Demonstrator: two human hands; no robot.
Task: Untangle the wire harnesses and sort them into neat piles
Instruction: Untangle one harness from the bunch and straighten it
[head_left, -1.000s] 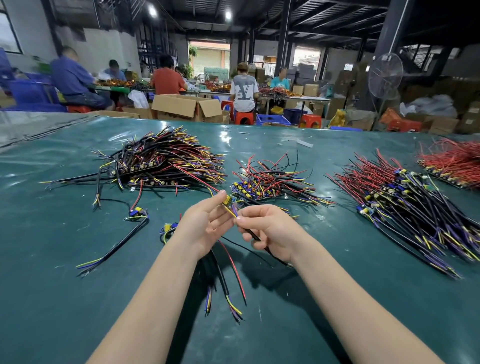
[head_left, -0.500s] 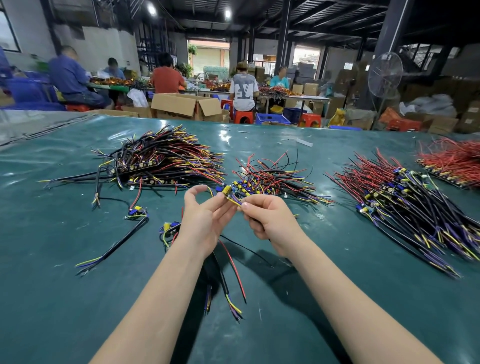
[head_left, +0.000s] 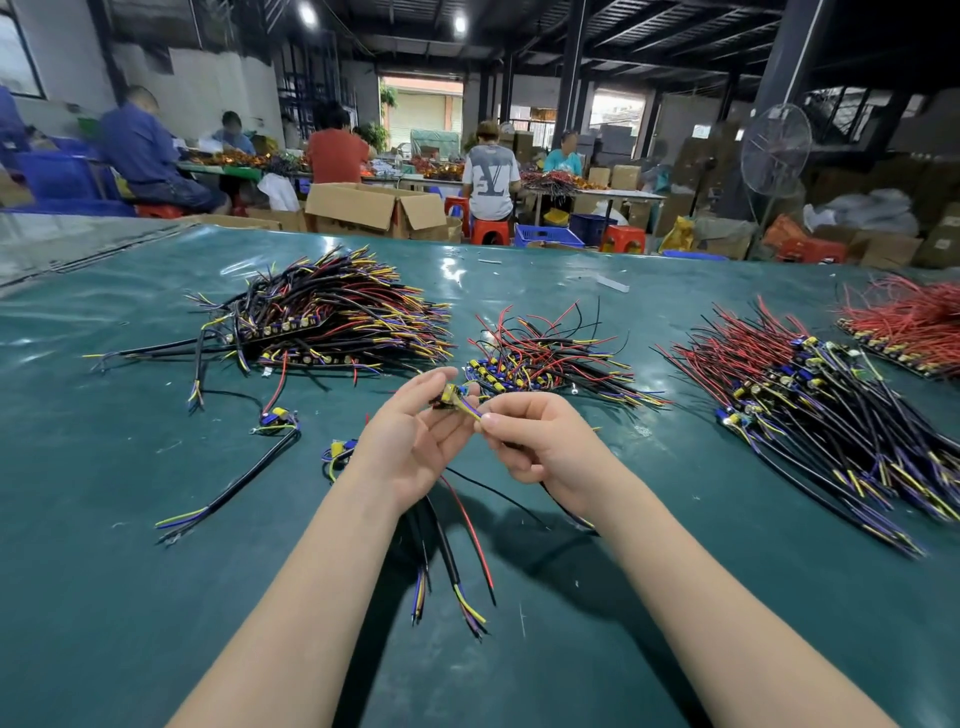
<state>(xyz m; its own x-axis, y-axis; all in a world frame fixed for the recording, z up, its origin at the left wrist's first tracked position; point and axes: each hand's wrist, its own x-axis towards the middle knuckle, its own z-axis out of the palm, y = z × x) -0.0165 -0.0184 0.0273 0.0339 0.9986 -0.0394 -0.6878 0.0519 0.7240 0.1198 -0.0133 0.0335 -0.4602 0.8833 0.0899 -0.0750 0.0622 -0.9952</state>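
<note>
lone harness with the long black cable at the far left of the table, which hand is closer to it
Left. The left hand is just right of the lone harness, not touching it. The right hand is farther right, beyond the left hand. Both pinch a second harness.

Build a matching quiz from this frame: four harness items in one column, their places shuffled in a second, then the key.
Items
1. red wire pile
2. smallest mixed pile
3. leftmost stray harness
4. held harness

Places
a. pinched between the left hand and the right hand
b. at the far right edge of the table
c. lying apart, left of both hands
d. mid-table, just beyond the hands

Pairs: 1-b, 2-d, 3-c, 4-a
</note>
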